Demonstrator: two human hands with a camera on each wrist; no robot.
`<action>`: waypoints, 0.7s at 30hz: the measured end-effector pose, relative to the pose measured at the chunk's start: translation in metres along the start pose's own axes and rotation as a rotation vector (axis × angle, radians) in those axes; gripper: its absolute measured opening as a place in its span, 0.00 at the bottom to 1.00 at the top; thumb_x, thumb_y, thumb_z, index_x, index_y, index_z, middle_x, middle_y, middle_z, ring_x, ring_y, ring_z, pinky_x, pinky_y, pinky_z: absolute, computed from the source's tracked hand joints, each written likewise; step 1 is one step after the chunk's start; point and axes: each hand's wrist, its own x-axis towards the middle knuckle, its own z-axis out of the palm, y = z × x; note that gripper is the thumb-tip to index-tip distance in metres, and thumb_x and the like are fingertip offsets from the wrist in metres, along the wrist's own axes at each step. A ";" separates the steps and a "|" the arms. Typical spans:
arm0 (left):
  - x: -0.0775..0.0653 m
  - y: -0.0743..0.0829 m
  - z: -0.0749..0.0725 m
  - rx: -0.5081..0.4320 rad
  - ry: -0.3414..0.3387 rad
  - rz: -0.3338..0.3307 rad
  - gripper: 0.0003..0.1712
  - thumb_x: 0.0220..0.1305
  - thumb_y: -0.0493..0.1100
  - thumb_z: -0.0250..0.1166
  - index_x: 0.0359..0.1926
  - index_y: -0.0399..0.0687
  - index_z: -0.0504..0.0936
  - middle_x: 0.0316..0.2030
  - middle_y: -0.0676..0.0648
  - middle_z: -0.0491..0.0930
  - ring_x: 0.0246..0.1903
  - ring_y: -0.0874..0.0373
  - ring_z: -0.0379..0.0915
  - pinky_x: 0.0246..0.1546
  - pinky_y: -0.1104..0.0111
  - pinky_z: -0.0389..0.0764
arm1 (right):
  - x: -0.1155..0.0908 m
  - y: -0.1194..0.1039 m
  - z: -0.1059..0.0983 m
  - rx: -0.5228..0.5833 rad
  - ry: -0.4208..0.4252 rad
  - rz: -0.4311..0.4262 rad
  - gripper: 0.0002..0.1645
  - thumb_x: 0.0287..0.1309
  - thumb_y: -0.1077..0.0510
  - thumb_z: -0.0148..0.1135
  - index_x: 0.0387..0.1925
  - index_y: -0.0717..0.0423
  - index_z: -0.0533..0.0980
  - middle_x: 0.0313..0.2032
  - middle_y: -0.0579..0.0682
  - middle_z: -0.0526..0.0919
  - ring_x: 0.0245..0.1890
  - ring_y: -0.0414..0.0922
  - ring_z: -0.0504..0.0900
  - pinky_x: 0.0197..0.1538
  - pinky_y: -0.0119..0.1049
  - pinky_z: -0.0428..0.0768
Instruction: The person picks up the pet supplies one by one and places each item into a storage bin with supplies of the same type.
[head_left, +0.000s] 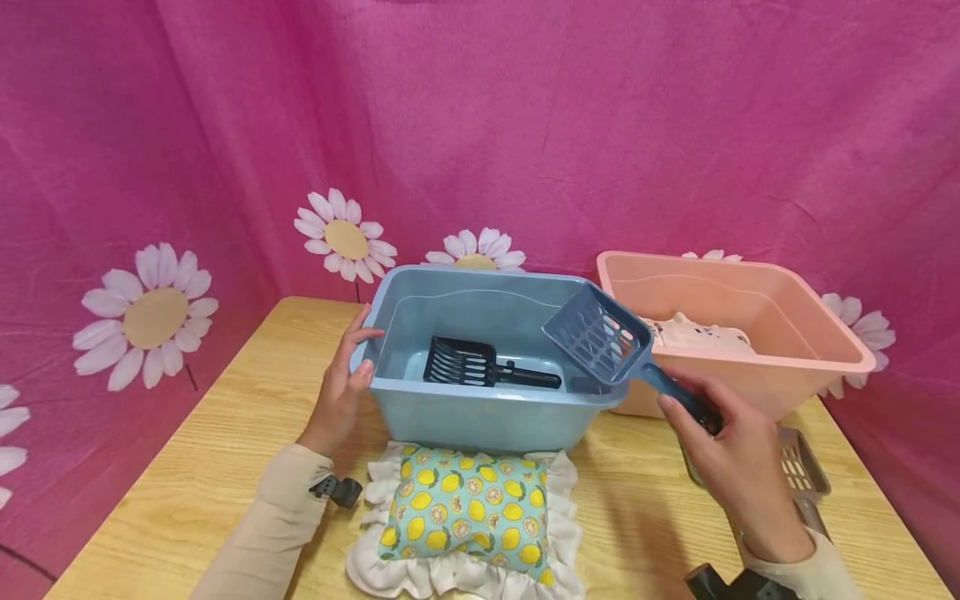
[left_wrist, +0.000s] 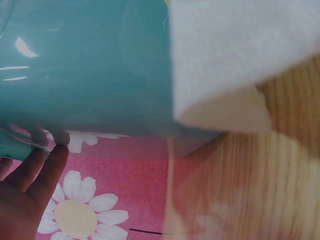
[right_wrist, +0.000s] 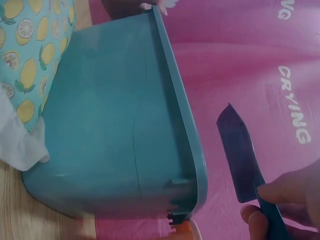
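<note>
Here the right hand (head_left: pixel 738 454) is holding the blue scoop (head_left: pixel 592 337), its fingers clamping round the handle, and the slotted head is hovering over the right end of the blue bin (head_left: pixel 480 417); the right wrist view is showing it clear of the rim. Over at the other end, the left hand (head_left: pixel 341 396) is touching that bin, fingers spreading apart along the rim and outer wall. Inside, the black scoop (head_left: pixel 493 372) is lying on the bottom, handle pointing right. Just in front, the frilled pillow (head_left: pixel 472 508) is showing off its lemons on the bench (head_left: pixel 247 417). To the right, the pink bin (head_left: pixel 787 383) is standing a little farther back, a pale cloth (head_left: pixel 701 335) lying inside it. Under the right hand, a grey scoop (head_left: pixel 819 475) is resting on the bench, partly hiding from view. Behind it all, the pink curtain (head_left: pixel 525 125) is flashing big white daisies, and the right wrist view is catching white lettering (right_wrist: pixel 294 102) there.
</note>
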 end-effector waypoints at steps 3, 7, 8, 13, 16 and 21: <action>0.000 0.000 0.000 0.004 0.000 0.003 0.28 0.62 0.46 0.49 0.64 0.49 0.64 0.75 0.53 0.46 0.72 0.51 0.43 0.58 0.36 0.63 | 0.004 -0.001 0.003 0.030 -0.026 -0.034 0.22 0.54 0.66 0.67 0.53 0.53 0.80 0.40 0.48 0.84 0.32 0.32 0.77 0.34 0.17 0.74; -0.001 0.002 0.000 0.011 0.001 0.000 0.29 0.63 0.48 0.50 0.65 0.49 0.63 0.75 0.53 0.46 0.72 0.51 0.43 0.58 0.36 0.63 | 0.009 -0.003 0.009 0.051 -0.068 -0.042 0.21 0.56 0.65 0.65 0.53 0.54 0.79 0.43 0.50 0.84 0.33 0.33 0.77 0.33 0.18 0.74; -0.001 0.002 0.000 0.010 0.002 0.000 0.29 0.63 0.48 0.50 0.65 0.49 0.63 0.75 0.54 0.46 0.72 0.51 0.43 0.58 0.36 0.63 | 0.011 -0.004 0.010 0.051 -0.074 -0.039 0.21 0.57 0.65 0.65 0.54 0.54 0.79 0.44 0.50 0.84 0.33 0.33 0.77 0.34 0.17 0.74; -0.003 0.002 -0.001 0.005 0.021 0.028 0.27 0.63 0.46 0.48 0.64 0.49 0.65 0.75 0.54 0.47 0.72 0.52 0.43 0.60 0.35 0.59 | 0.019 -0.008 0.021 0.084 -0.098 -0.034 0.22 0.57 0.64 0.65 0.55 0.53 0.78 0.49 0.51 0.83 0.41 0.32 0.78 0.40 0.17 0.75; -0.002 0.001 -0.001 -0.004 0.032 0.043 0.26 0.63 0.44 0.47 0.63 0.49 0.66 0.75 0.53 0.48 0.73 0.53 0.43 0.61 0.34 0.57 | 0.024 -0.010 0.026 0.098 -0.104 -0.046 0.22 0.57 0.64 0.66 0.55 0.53 0.78 0.49 0.51 0.83 0.41 0.32 0.78 0.41 0.17 0.75; -0.001 -0.001 0.001 -0.015 0.026 0.023 0.26 0.63 0.44 0.48 0.63 0.51 0.66 0.74 0.57 0.48 0.73 0.54 0.43 0.62 0.35 0.56 | 0.033 -0.011 0.032 0.082 -0.134 -0.048 0.20 0.58 0.63 0.64 0.54 0.57 0.78 0.46 0.52 0.83 0.39 0.33 0.76 0.39 0.17 0.75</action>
